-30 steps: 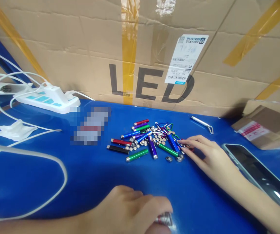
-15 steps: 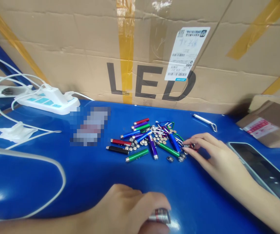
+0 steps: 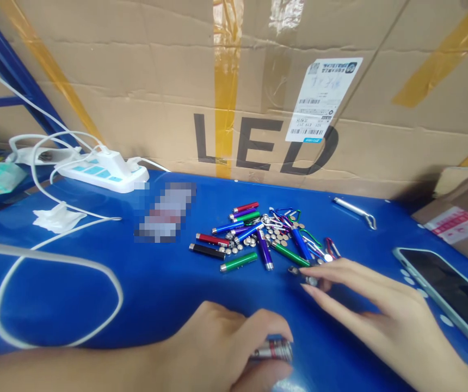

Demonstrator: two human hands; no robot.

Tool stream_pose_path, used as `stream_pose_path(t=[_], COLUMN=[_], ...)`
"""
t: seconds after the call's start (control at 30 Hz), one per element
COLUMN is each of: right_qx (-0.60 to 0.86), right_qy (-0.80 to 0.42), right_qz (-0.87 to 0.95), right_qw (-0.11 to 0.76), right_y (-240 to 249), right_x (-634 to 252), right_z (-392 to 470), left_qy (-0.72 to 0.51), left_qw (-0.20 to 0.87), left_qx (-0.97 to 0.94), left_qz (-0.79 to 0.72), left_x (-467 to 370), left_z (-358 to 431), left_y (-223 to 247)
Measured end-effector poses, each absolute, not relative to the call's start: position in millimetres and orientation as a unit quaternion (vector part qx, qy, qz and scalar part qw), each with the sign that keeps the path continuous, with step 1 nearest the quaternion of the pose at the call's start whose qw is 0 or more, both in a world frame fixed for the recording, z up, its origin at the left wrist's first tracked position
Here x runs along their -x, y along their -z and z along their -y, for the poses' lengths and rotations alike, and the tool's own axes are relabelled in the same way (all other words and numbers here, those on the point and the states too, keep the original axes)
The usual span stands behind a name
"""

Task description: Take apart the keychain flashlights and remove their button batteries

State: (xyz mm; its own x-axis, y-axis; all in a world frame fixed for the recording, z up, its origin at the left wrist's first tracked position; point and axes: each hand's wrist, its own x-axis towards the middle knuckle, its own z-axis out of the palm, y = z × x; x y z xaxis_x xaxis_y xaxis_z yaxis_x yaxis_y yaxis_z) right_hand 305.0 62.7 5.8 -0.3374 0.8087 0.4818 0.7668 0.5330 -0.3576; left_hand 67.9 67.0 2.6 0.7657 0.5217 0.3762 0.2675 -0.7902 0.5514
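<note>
My left hand (image 3: 234, 348), low in the view, is wrapped round a silver cylinder with red marks (image 3: 273, 350). To the right, my right hand (image 3: 381, 310) has thumb and fingertips round a small metal piece (image 3: 311, 280) at the near right edge of a pile. Another small dark metal piece (image 3: 293, 270) lies at its fingertips. The pile holds several coloured tubes, among them a green tube (image 3: 239, 262), a purple tube (image 3: 265, 249) and a black tube (image 3: 207, 251), with button cells (image 3: 234, 249) and carabiner clips (image 3: 311, 239) between them.
A phone (image 3: 446, 294) lies at the right, near a small brown box (image 3: 458, 218). A silver tool (image 3: 354, 212) is behind the pile. White cables (image 3: 115, 288), crumpled tissue (image 3: 59, 216) and a power strip (image 3: 103, 173) are at the left. A large carton (image 3: 156, 81) stands behind.
My right hand has come nearer and lower, from the pile's right side to the small metal pieces at its near edge. My left hand still holds the silver cylinder. The view has shifted slightly.
</note>
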Motion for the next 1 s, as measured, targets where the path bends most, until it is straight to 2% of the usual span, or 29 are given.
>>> stream_pose_path(t=[0.2,0.6,1.0], right_qx=[0.46,0.432,0.472], right_qy=[-0.066,-0.031,-0.109], right_qz=[0.826,0.836,0.812], right_qw=[0.319,0.338,0.326], right_y=[-6.0,-11.5,-10.7], right_x=[-298.5,-293.1,-295.8], right_z=[-62.4,-60.0,-54.4], left_qy=[-0.247,-0.241,-0.253], left_qw=[0.246,0.278,0.252], left_qx=[-0.91,-0.904,-0.909], left_qz=[-0.225,-0.218,-0.216], left_x=[-68.4,-70.3,-69.1], left_z=[-65.0,-67.2,-65.2], left_y=[-4.6,-4.6,-4.0])
